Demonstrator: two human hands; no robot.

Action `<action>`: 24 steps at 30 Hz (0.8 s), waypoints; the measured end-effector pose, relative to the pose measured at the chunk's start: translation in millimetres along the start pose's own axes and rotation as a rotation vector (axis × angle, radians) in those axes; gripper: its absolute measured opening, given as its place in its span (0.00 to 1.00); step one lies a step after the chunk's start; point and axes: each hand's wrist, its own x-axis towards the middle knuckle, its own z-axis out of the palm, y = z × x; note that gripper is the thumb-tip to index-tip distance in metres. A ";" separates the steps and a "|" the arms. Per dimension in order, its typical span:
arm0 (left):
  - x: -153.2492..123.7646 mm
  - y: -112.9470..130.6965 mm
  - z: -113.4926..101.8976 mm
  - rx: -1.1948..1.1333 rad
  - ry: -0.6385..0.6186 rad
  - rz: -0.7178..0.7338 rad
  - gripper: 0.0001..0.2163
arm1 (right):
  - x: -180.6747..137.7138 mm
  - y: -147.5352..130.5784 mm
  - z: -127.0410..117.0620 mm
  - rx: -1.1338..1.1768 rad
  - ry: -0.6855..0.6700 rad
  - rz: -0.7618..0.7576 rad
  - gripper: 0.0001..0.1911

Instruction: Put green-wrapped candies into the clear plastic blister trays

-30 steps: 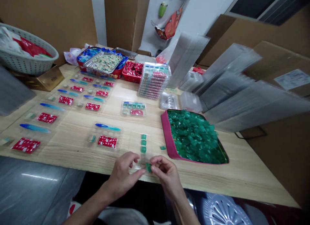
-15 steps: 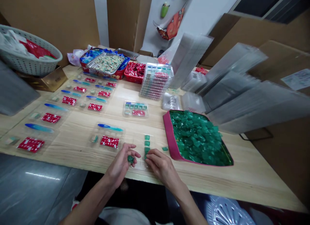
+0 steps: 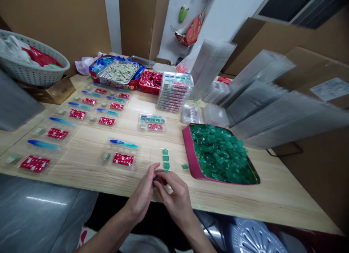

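Note:
My left hand [image 3: 144, 195] and my right hand [image 3: 174, 195] meet at the table's front edge, fingertips pinched together around a small green wrapped piece [image 3: 156, 179]. Just beyond them a short row of green squares [image 3: 165, 158] sits in a clear plastic tray on the wood. A loose green piece [image 3: 185, 166] lies beside a pink-rimmed tray [image 3: 188, 147] heaped with green wrapped pieces. Left of my hands a clear tray holds a blue stick and a red packet [image 3: 123, 159].
Several clear trays with blue sticks and red packets [image 3: 56, 133] cover the left of the table. A stack of filled clear trays [image 3: 174, 91], red bins [image 3: 149, 80], a white basket [image 3: 32, 69] and leaning plastic sheets [image 3: 272, 100] stand behind. A blue stool [image 3: 253, 238] is at lower right.
My left hand had a green piece apart from the right; now both hands have come together, pinching it between them near the row of green squares.

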 end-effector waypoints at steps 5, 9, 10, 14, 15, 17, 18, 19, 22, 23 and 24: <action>2.5 -0.4 -4.7 0.051 0.038 0.014 0.25 | -4.3 13.8 -9.4 0.332 0.022 0.287 0.07; 7.7 -0.2 -6.9 0.254 0.004 0.023 0.13 | -13.2 26.7 -16.9 0.446 0.027 0.389 0.10; 8.5 -1.9 -7.0 0.290 -0.014 0.030 0.12 | -16.5 28.8 -17.1 0.449 0.031 0.396 0.10; 9.2 -12.4 -7.7 0.383 -0.017 0.076 0.12 | -30.0 30.3 -15.1 0.422 0.036 0.398 0.08; 9.1 -14.8 -8.1 0.406 -0.020 0.080 0.12 | -32.6 29.5 -14.8 0.409 0.028 0.398 0.08; 9.4 -18.4 -8.5 0.462 -0.026 0.096 0.13 | -36.2 27.8 -15.5 0.383 0.011 0.400 0.07; 10.0 -19.6 -8.5 0.496 -0.028 0.109 0.13 | -37.0 27.2 -16.3 0.372 0.006 0.403 0.07; 11.0 -20.5 -8.1 0.527 -0.029 0.124 0.13 | -37.2 26.8 -17.5 0.363 0.006 0.406 0.06; 16.8 -22.3 -5.3 0.590 -0.036 0.195 0.11 | -33.9 28.1 -21.6 0.325 0.021 0.402 0.06; 19.6 -22.7 -3.8 0.612 -0.036 0.229 0.11 | -31.8 29.4 -22.8 0.309 0.025 0.397 0.06; 22.7 -23.1 -2.1 0.642 -0.032 0.269 0.11 | -29.4 31.1 -23.8 0.292 0.030 0.391 0.06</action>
